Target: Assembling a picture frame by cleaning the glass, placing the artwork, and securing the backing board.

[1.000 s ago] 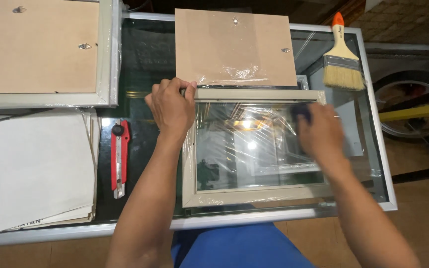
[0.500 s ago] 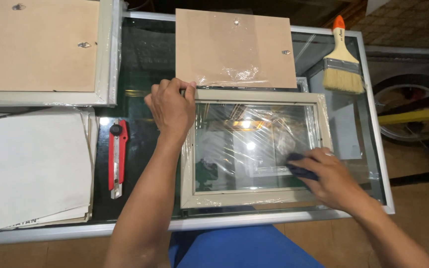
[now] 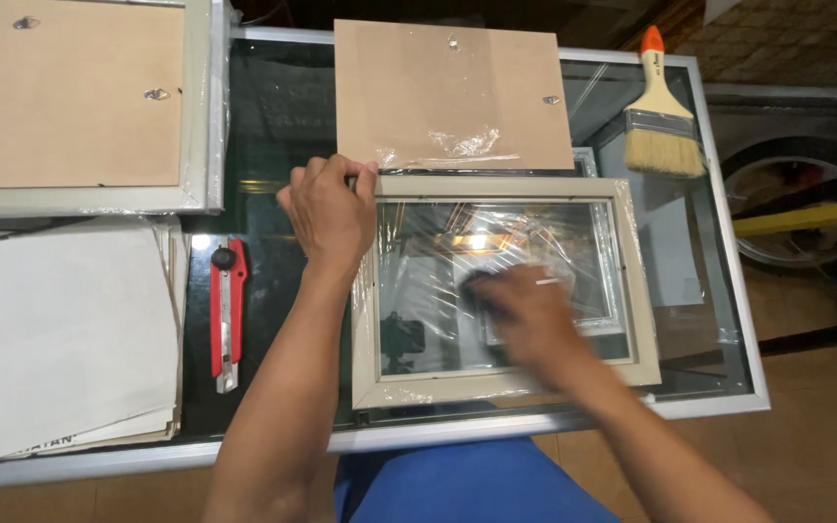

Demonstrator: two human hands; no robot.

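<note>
Centrally placed: one picture frame (image 3: 496,291), cream-coloured, rectangular, glazed and wrapped in clear plastic film, lying flat on the glass table (image 3: 719,291) near its front edge.

Left hand (image 3: 329,208): rests on the frame's upper left corner, fingers curled over the top rail and pressing it down; a hold rather than a closed fist.

Right hand (image 3: 525,315): blurred with motion, lying on the glass pane in the lower middle of the frame, fingers closed over a small dark pad or cloth (image 3: 481,286); what exactly the pad is cannot be told.

Backing board (image 3: 452,92): brown, rectangular, with small metal hangers, a patch of crumpled clear film at its lower edge; lies just behind the frame, touching or overlapping its top rail.

Second frame (image 3: 79,102): pale frame, face down, brown back showing, two metal hangers; top left, well apart from the hands.

Paper stack (image 3: 60,329): white sheets at left, dark print at the lower edge, too small to tell.

Utility knife (image 3: 227,315): red, with a black knob, between the paper stack and the left forearm.

Paintbrush (image 3: 663,121): pale bristles, metal ferrule, cream handle with an orange tip; top right, beside the board.
</note>
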